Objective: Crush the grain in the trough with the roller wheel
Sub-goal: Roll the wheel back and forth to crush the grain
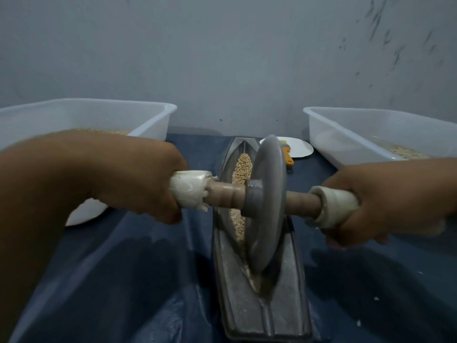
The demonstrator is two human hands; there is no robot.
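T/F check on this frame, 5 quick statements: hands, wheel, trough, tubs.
1. Both hands grip the axle handles. True: left hand and right hand each hold a wrapped end.
2. The roller wheel lies flat on the cloth. False: it stands on edge in the trough.
3. Grain lies in the trough beyond the wheel. True.
4. Both plastic tubs are empty. False: the left tub and right tub each show grain.
5. The trough is red. False: grey.
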